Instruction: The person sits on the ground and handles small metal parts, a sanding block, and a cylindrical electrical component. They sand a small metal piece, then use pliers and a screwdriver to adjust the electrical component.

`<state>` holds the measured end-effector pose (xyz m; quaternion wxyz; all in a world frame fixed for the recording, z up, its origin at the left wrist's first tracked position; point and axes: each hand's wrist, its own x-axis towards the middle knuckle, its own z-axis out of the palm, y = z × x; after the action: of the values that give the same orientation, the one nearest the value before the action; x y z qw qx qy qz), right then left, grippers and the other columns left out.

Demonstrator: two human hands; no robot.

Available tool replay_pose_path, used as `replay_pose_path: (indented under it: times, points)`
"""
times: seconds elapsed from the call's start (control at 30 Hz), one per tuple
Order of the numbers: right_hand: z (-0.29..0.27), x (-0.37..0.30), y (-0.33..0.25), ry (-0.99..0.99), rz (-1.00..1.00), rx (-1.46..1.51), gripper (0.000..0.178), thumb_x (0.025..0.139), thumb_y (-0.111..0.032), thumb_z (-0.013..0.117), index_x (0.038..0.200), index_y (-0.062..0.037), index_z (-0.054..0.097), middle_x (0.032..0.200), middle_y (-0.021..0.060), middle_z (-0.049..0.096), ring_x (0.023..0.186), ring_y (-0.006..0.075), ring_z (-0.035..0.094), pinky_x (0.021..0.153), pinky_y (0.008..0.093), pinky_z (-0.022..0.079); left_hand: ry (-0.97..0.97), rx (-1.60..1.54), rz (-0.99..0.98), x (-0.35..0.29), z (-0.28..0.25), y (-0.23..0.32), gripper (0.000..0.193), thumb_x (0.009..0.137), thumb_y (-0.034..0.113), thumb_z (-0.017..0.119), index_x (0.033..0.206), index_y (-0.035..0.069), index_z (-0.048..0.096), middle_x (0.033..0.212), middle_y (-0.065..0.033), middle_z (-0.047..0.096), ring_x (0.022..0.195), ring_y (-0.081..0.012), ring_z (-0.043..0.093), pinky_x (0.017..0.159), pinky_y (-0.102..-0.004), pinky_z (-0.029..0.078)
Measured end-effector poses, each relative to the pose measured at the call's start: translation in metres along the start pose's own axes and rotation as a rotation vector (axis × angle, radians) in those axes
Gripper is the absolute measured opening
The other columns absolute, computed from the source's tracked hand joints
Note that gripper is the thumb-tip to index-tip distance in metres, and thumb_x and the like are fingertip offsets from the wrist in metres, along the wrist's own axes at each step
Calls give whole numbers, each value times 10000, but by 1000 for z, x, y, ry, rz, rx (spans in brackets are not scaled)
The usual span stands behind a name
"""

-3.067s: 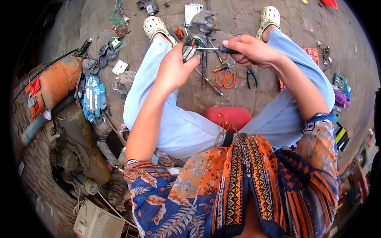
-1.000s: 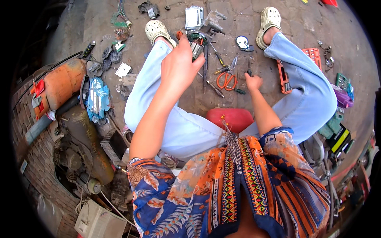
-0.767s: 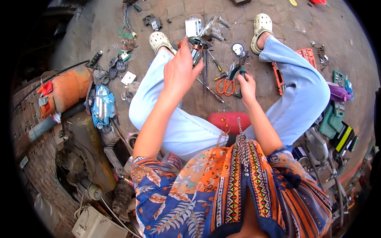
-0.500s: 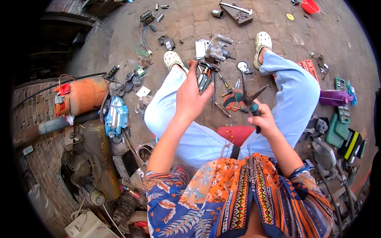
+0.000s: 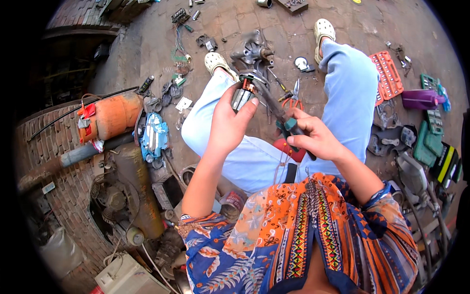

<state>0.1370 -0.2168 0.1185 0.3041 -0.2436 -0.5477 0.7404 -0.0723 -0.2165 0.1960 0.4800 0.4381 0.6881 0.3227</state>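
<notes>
My left hand [image 5: 229,121] is closed around a motor armature [image 5: 241,98], a silvery cylinder with copper windings showing at its far end. A grey cast-metal housing [image 5: 250,53] lies just beyond it; whether the two are joined I cannot tell. My right hand [image 5: 316,136] grips a pair of metal shears [image 5: 270,102] with dark, green-banded handles. Their dark blades reach left to the copper end of the armature and look close together. The blade tips are hard to make out there.
Scissors with orange handles [image 5: 294,95] and a screwdriver [image 5: 279,83] lie between my legs. An orange socket case [image 5: 387,78] is on the right, near a purple container [image 5: 421,99]. An orange gas cylinder [image 5: 115,116] and a blue-wrapped bundle [image 5: 154,137] lie on the left.
The shears' spread blades have come together and swung left to the armature. My right hand has moved left and slightly up. The view has shifted, so most of the floor sits higher.
</notes>
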Motion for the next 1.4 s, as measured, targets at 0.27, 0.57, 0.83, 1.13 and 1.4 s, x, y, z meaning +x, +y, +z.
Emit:
replay_pose_path:
  times: [0.27, 0.57, 0.83, 1.13, 1.4]
  points:
    - [-16, 2, -8, 11, 71, -53, 217, 790, -152, 647, 699, 32, 576, 1066, 119, 571, 940, 173, 537, 798, 297, 420, 85, 377, 228, 2, 0, -3, 593, 801, 178, 656, 1274, -80, 407, 1087, -210, 603, 1008, -290, 600, 883, -346, 449]
    - [-33, 7, -10, -81, 68, -78, 150, 777, -108, 621, 758, 39, 605, 973, 95, 580, 886, 154, 522, 756, 289, 411, 103, 579, 333, -8, 1, -3, 647, 779, 182, 664, 1299, -69, 372, 1044, -240, 607, 956, -369, 615, 825, -382, 475]
    - [-39, 6, -26, -149, 436, 77, 103, 761, -73, 604, 752, 29, 601, 770, 49, 580, 699, 132, 514, 626, 291, 407, 128, 809, 491, -11, -5, -6, 716, 747, 179, 684, 1319, -91, 348, 1127, -279, 568, 958, -408, 600, 784, -403, 489]
    - [-27, 10, -14, 170, -216, -677, 139, 672, -67, 641, 727, 44, 579, 774, 160, 579, 681, 318, 578, 598, 361, 465, 61, 668, 246, -16, -4, 7, 634, 762, 180, 681, 1277, -80, 418, 981, -254, 623, 905, -385, 624, 774, -382, 489]
    - [-36, 11, -22, 37, -116, -621, 160, 694, -88, 645, 742, 53, 586, 875, 183, 593, 773, 346, 591, 648, 377, 477, 42, 663, 295, -15, 1, -2, 650, 767, 209, 674, 1283, -87, 411, 992, -261, 615, 904, -384, 622, 779, -383, 485]
